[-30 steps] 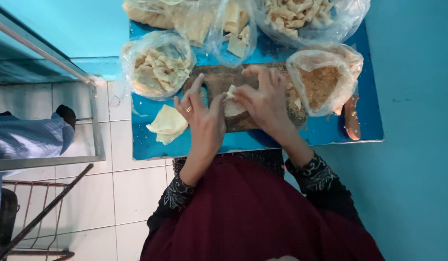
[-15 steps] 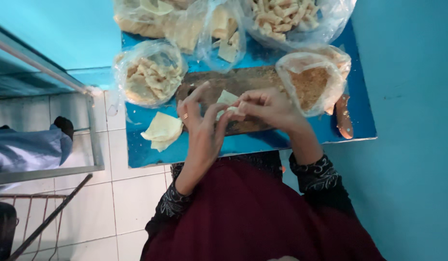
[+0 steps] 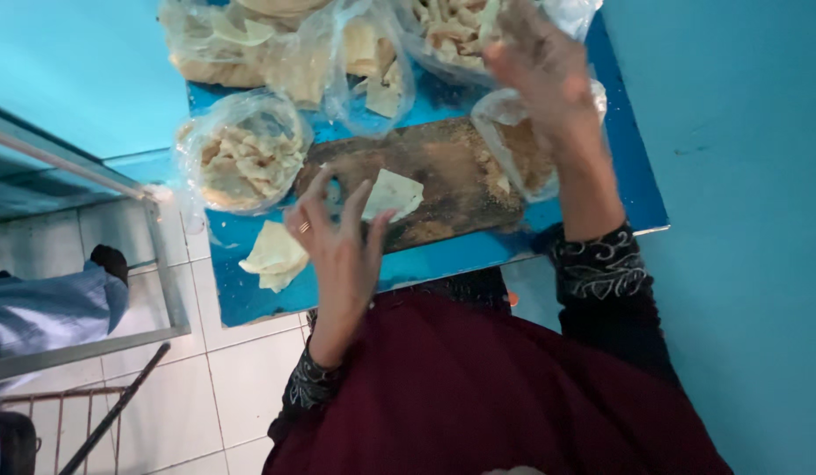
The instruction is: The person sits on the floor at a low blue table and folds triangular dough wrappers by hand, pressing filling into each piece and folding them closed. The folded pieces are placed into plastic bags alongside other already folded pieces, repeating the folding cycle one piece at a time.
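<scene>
A pale dough wrapper lies on a brown wooden board on the small blue table. My left hand, with a ring on one finger, hovers at the board's near edge with fingers spread, a fingertip close to the wrapper. My right hand is raised and blurred over a plastic bag of brown crumbs at the board's right end. Whether it holds anything is unclear. A small stack of wrappers rests on the table left of my left hand.
Several clear plastic bags of folded pastry pieces crowd the far side of the table. Turquoise walls stand to the right and left. A metal rail, a white tiled floor and another person's blue-clad leg are at the left.
Both hands were together on the wrapper at the board. Now my right hand has lifted away to the far right over the bags. The wrapper lies flat and my left hand has opened.
</scene>
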